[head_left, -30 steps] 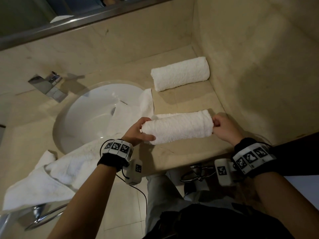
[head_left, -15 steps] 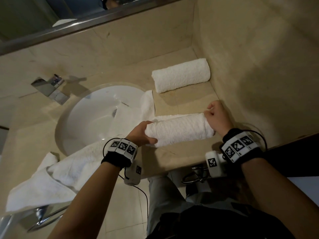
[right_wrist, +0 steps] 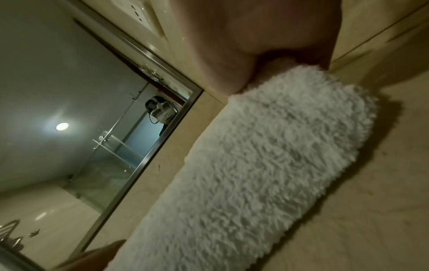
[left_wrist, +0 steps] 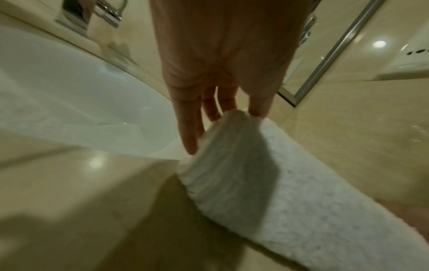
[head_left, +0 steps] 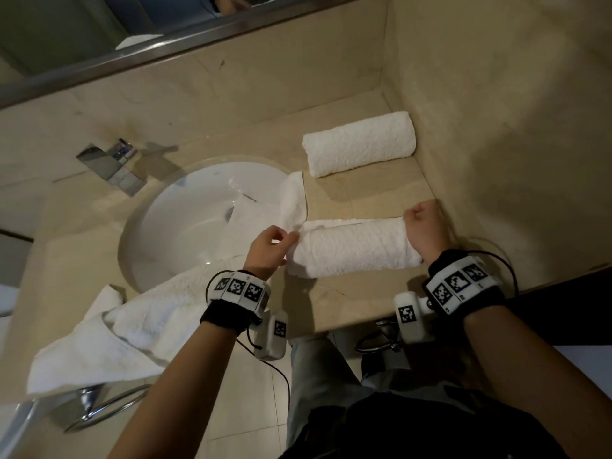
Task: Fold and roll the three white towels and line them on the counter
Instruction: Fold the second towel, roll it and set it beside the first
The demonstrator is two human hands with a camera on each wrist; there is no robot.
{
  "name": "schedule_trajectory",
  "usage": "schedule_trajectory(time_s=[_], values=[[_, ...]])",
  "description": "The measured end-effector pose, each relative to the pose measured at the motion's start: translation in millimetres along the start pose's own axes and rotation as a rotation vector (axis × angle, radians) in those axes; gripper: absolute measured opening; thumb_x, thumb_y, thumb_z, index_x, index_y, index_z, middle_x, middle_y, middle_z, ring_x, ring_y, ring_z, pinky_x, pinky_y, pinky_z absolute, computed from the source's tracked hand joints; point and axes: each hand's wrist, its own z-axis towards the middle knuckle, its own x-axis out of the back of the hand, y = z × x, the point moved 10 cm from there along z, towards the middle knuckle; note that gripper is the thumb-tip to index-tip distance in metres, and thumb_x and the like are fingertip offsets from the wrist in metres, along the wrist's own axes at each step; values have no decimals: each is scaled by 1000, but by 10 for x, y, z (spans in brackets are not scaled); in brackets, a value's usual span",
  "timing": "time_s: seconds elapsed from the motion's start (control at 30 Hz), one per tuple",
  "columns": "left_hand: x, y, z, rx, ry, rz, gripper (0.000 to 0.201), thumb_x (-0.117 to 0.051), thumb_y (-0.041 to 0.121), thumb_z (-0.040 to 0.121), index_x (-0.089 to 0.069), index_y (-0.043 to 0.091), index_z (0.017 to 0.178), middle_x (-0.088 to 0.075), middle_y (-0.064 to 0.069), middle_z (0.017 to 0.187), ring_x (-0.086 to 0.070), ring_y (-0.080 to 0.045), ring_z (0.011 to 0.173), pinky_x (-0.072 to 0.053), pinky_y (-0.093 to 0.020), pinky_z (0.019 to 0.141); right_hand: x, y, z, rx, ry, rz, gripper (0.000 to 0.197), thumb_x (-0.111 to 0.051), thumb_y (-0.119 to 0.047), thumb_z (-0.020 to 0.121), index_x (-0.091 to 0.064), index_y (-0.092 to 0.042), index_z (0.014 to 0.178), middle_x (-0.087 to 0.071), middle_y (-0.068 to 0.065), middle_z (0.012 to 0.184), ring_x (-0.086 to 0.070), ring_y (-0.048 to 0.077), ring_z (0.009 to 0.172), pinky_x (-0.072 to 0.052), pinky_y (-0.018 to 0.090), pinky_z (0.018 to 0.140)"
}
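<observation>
Crosswise between both hands, rolled towel (head_left: 352, 248), each grip (head_left: 420, 226) pinching an end.

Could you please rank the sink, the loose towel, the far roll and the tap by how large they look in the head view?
Largest to smallest:
1. sink and loose towel: about alike, and the towel lies nearer the camera, so I won't rank them.
2. far roll
3. tap

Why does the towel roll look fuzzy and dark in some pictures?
Left wrist view: the hand's shadow darkens the towel roll end, and the view is blurred. Right wrist view: it is very close, its far part soft. Head view: sharper, dim, with shadows on the counter.
</observation>
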Motion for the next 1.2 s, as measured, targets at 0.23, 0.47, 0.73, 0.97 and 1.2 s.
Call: schedule_trajectory(time_s=[0.23, 0.47, 0.73, 0.97, 1.2], values=[[-57, 179, 74, -39, 83, 397, 26, -48, 19, 93, -59, 2, 77, -55, -8, 76, -49, -21, 79, -32, -25, 68, 0, 22, -60, 19, 38, 31, 22, -33, -5, 94, -51, -10, 102, -54, 12, 96, -54, 32, 95, -38, 32, 76], [-37, 116, 188, 75, 50, 300, 21, -48, 20, 93, -49, 8, 75, -53, -8, 82, -50, -23, 83, -45, -34, 76, 17, 59, -6, -119, 104, 29, 23, -42, -9, 93, -62, -5, 103, -62, 18, 112, -55, 33, 103, -43, 34, 84], [179, -179, -41, 95, 29, -54, 29, -41, -17, 84, -50, 8, 74, -52, -2, 80, -57, -19, 69, -52, -30, 63, -70, 130, -239, -63, -125, 488, 16, -50, -27, 80, -64, -20, 85, -61, -5, 97, -54, 16, 96, -42, 27, 77], [253, 47, -245, -126, 163, 87, 21, -63, 0, 74, -56, 17, 64, -62, -3, 65, -63, -27, 65, -56, -37, 66, -100, 193, -225, -76, -32, 289, 10, -44, -18, 92, -51, -21, 100, -53, 1, 102, -48, 21, 93, -36, 28, 73], [187, 172, -327, -191, 202, 226, 13, -74, 23, 76, -66, 15, 70, -62, 11, 63, -55, 2, 58, -40, -3, 55, -58, 86, -135, -64, 88, 128, 26, -39, -16, 95, -55, -6, 113, -58, 11, 101, -51, 26, 88, -35, 25, 71]])
